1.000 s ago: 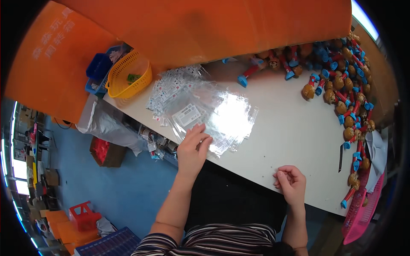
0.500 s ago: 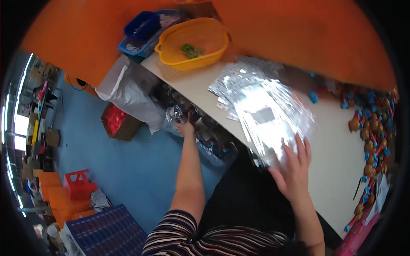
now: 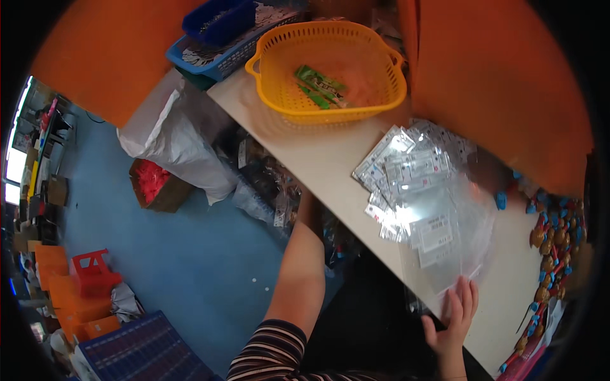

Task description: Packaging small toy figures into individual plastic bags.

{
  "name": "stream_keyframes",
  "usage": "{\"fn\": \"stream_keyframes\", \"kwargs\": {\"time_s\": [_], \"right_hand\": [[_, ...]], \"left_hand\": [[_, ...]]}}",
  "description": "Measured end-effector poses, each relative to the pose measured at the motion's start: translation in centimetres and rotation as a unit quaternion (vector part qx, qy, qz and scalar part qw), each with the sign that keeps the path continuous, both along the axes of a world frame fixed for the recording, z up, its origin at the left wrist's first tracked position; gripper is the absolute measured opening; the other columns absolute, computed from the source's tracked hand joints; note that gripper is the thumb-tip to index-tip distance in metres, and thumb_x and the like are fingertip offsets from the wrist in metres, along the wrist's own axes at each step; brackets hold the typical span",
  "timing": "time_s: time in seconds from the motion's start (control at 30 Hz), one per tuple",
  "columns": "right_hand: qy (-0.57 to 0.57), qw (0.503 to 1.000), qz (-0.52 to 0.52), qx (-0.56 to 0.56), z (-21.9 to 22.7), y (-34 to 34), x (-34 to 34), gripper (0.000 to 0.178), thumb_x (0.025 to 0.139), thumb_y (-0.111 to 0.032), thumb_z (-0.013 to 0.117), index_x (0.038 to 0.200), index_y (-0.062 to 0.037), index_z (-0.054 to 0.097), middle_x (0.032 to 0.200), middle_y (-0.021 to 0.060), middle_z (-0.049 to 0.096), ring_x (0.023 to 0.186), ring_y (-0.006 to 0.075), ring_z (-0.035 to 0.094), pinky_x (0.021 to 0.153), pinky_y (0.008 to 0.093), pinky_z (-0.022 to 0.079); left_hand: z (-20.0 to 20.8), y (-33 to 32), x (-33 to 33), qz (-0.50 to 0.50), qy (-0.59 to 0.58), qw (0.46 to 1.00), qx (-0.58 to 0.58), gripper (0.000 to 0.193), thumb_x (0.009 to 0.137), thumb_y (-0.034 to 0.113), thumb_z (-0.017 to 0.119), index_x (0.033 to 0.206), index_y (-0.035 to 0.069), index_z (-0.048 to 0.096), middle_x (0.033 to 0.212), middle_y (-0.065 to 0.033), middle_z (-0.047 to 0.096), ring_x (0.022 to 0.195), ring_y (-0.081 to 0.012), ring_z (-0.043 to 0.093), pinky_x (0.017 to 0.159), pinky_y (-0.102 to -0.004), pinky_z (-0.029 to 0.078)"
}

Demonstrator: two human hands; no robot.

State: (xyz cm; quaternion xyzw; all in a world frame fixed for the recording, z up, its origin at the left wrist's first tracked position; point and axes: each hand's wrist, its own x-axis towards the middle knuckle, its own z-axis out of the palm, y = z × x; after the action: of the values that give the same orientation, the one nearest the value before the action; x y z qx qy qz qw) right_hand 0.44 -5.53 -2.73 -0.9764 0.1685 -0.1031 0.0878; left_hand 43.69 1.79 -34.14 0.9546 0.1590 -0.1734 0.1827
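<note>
My left arm reaches down past the table's edge among packaged items [image 3: 286, 197] in clear wrapping below it. My left hand [image 3: 309, 208] is in shadow there, and its fingers are hidden. On the white table [image 3: 305, 149] lies a fanned stack of clear plastic bags [image 3: 467, 222] with white labels. Several silvery printed packets [image 3: 413, 166] lie at the stack's far end. My right hand [image 3: 454, 317] rests at the near end of the bags, fingers stretched out and thumb apart, the fingertips touching the plastic.
A yellow basket [image 3: 330, 115] holding green packets [image 3: 321, 89] stands at the far end, beside blue baskets [image 3: 222, 63]. Many brown-and-blue small items [image 3: 549, 247] line the right side. A white sack [image 3: 184, 143], a carton of red pieces [image 3: 152, 184] and a red stool [image 3: 95, 273] are on the left.
My left hand, earlier at a shiny wrapped item beside the table, has gone under the table's edge. My right hand has slid toward me to the bags' near end. The view has shifted.
</note>
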Motion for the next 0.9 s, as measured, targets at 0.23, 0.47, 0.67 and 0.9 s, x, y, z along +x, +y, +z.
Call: {"fn": "stream_keyframes", "kwargs": {"time_s": [0.23,0.47,0.67,0.9], "right_hand": [[0.035,0.999,0.014,-0.008,0.3,1.2,0.9,0.070,0.077,-0.038,0.070,0.132,-0.0026,0.046,0.142,0.0295,0.043,0.130,0.0491,0.040,0.109,0.0642,0.024],[0.027,1.000,0.001,0.006,0.9,1.3,1.9,0.069,0.078,-0.028,0.076,0.135,-0.0037,0.046,0.141,0.0272,0.044,0.129,0.0458,0.042,0.108,0.0613,0.030],[0.009,0.999,0.026,-0.018,0.6,1.3,2.6,0.065,0.081,-0.030,0.073,0.132,0.0013,0.049,0.138,0.0297,0.046,0.127,0.0477,0.043,0.107,0.0596,0.033],[0.027,0.999,0.007,-0.031,-0.3,0.9,1.2,0.069,0.072,-0.020,0.069,0.133,0.0007,0.044,0.143,0.0299,0.041,0.133,0.0494,0.037,0.111,0.0587,0.026]], "left_hand": [[2.8,-5.1,4.7,-0.033,-0.034,0.966,-0.253,0.067,0.090,0.041,0.058,0.146,0.009,0.039,0.146,-0.0199,0.043,0.136,-0.0351,0.039,0.103,-0.0542,0.041],[2.9,-2.3,5.8,-0.071,-0.057,0.884,-0.458,0.067,0.088,0.034,0.062,0.145,0.008,0.039,0.142,-0.0202,0.047,0.133,-0.0360,0.043,0.103,-0.0471,0.042],[3.1,10.5,-0.3,-0.082,-0.097,0.799,-0.588,0.067,0.086,0.028,0.066,0.144,0.007,0.039,0.138,-0.0205,0.052,0.130,-0.0368,0.046,0.103,-0.0411,0.044],[11.2,13.7,-15.0,-0.016,-0.078,0.975,-0.207,0.116,0.063,0.044,0.086,0.153,0.013,0.020,0.161,-0.0234,-0.002,0.145,-0.0523,-0.001,0.103,-0.0774,0.016]]}}
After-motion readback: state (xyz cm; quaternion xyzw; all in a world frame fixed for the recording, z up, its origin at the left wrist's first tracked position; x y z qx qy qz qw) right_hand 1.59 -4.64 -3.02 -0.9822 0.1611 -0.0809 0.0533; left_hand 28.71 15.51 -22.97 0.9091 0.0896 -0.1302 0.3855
